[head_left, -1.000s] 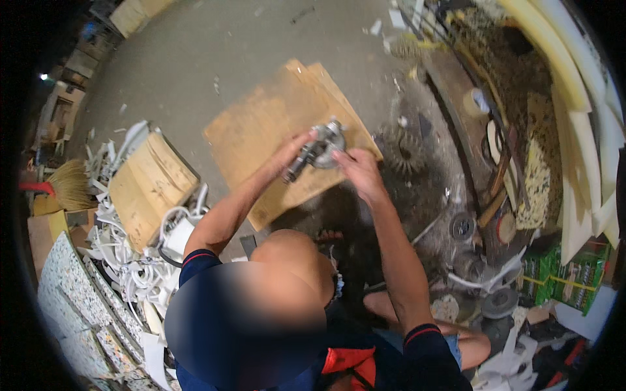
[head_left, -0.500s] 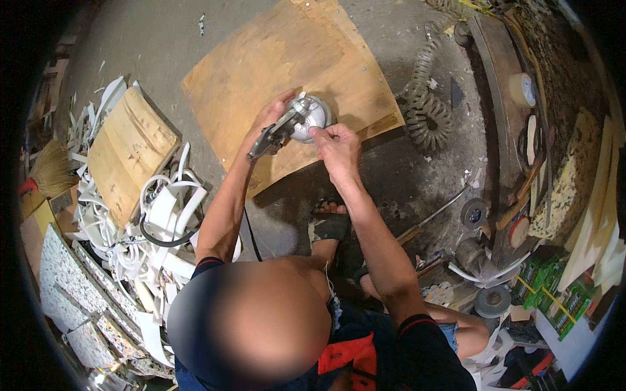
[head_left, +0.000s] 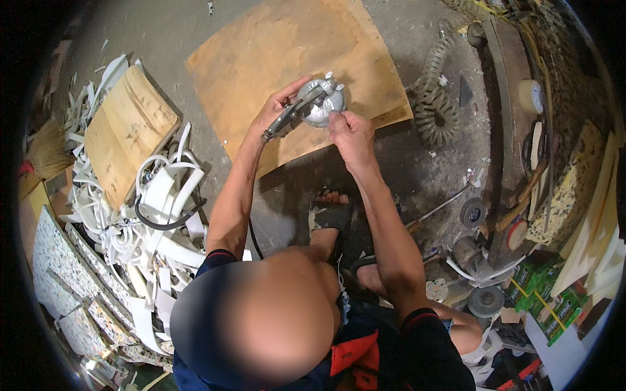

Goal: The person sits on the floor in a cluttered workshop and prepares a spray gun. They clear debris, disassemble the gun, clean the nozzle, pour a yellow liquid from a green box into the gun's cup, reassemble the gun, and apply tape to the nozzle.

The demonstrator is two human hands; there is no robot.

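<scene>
A metal spray gun (head_left: 285, 118) with a round silver cup (head_left: 318, 108) is held over a square plywood board (head_left: 228, 49), its dark handle slanting down to the left. My left hand (head_left: 272, 111) grips it from the left, fingers curled behind the handle and cup, partly hidden. My right hand (head_left: 352, 137) is closed, thumb and forefinger pinching at the lower right edge of the cup; whether anything small is between them I cannot tell.
At left lie white foam scraps (head_left: 169, 189), a wooden panel (head_left: 130, 124), speckled foam sheets (head_left: 59, 274) and a straw broom (head_left: 49, 153). A coiled hose (head_left: 430, 114) lies right of the board, beside a ledge with a tape roll (head_left: 529, 96) and clutter. My sandalled foot (head_left: 331, 212) is below the board.
The gun has turned since a second ago, its cup more face-up. Over the last half second both hands and the gun moved slightly up and right in the view.
</scene>
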